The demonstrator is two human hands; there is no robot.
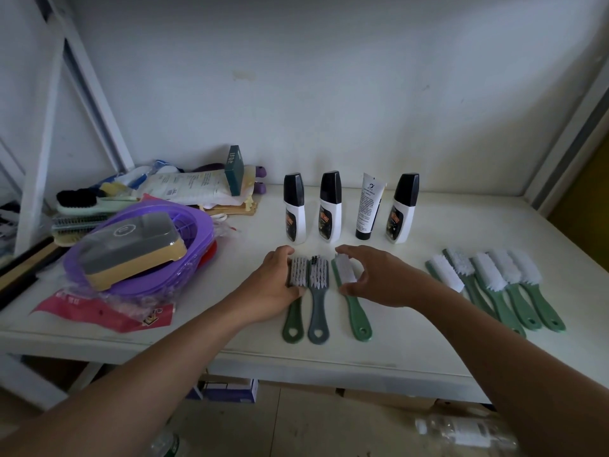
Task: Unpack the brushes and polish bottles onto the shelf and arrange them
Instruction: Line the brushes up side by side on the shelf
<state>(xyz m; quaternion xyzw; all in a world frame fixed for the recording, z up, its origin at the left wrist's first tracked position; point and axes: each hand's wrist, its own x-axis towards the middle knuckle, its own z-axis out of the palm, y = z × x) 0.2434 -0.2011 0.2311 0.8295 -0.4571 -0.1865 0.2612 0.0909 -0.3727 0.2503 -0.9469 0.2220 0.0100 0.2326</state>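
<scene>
On the white shelf three black-capped polish bottles and a white tube stand in a row near the wall. In front lie a dark green brush, a grey brush and a light green brush, side by side with handles toward me. My left hand holds the dark green brush's head. My right hand curls over the light green brush's white bristles, thumb and fingers at its two ends. Several more green brushes lie in a row at the right.
A heap at the left holds a purple basket, a tan sponge box, red wrappers, other brushes and a dark green box. Shelf posts rise at both sides. Boxes and a plastic bottle lie on the floor below.
</scene>
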